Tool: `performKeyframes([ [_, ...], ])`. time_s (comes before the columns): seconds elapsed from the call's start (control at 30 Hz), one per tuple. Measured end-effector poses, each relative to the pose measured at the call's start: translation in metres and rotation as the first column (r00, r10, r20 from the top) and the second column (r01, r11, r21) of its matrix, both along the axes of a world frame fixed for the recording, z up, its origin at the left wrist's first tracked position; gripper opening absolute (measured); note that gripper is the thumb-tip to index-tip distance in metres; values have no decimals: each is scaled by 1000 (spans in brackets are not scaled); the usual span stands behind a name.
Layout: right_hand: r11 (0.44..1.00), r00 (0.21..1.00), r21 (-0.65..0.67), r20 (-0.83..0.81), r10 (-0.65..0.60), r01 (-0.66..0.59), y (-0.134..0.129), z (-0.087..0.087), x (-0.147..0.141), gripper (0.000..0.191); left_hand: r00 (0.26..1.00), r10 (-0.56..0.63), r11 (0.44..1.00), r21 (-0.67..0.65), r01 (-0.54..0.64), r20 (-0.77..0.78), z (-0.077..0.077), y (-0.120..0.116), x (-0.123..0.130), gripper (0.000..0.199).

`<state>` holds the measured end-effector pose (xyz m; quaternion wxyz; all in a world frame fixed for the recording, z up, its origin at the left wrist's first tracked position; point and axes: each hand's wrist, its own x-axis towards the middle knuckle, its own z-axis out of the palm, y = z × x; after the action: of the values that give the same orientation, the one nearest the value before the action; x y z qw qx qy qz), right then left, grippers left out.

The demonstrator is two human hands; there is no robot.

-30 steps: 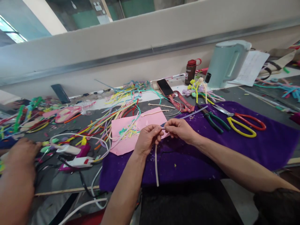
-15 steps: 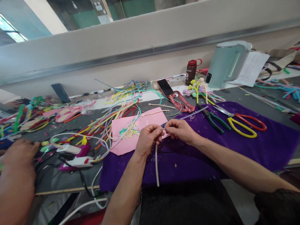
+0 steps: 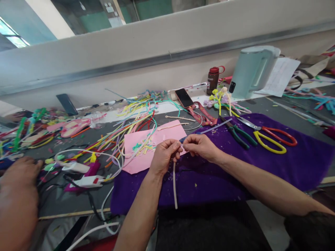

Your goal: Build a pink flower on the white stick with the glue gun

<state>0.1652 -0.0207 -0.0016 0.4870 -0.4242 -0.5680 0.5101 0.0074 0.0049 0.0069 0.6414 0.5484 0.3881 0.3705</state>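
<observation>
My left hand [image 3: 167,154] is closed on a cream pipe cleaner [image 3: 175,188], whose free length hangs below it over the purple cloth [image 3: 214,181]. Close beside it, my right hand [image 3: 199,145] pinches a small pale lilac piece [image 3: 182,148] at the left fingertips. How that piece joins the stem is hidden by the fingers. Behind the hands lies a pink sheet [image 3: 131,157] with short green, yellow and pink clippings [image 3: 143,146] and a cream pipe cleaner [image 3: 172,126]. A lilac pipe cleaner [image 3: 216,126] rests on the cloth beyond my right hand.
Green-handled pliers [image 3: 239,136] and red-and-yellow scissors [image 3: 272,136] lie at right. A phone [image 3: 184,98], bottle [image 3: 213,82] and kettle [image 3: 251,73] stand or lie behind. Loose pipe cleaners [image 3: 112,134] and a white cable [image 3: 115,153] spread left, near another person's hand [image 3: 21,177].
My hands stay nearly in place. My right fingers have shifted slightly, and more of the lilac piece shows between the fingertips. The other person's hand has moved a little left.
</observation>
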Motion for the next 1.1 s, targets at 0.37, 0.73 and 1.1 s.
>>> performKeyframes([
  [0.37, 998, 999, 36, 12, -43, 42, 1, -5, -1, 10, 999, -1, 997, 78, 5, -55, -2, -4, 2, 23],
  [0.73, 998, 996, -13, -59, 62, -63, 1, -1, 4, 11, 994, -85, 992, 90, 91, -62, -1, -4, 0, 21],
  [1.1, 951, 923, -44, -258, 286, -307, 5, -4, 14, 17, 980, -185, 983, 23, 184, 78, 0, -6, -3, 18],
])
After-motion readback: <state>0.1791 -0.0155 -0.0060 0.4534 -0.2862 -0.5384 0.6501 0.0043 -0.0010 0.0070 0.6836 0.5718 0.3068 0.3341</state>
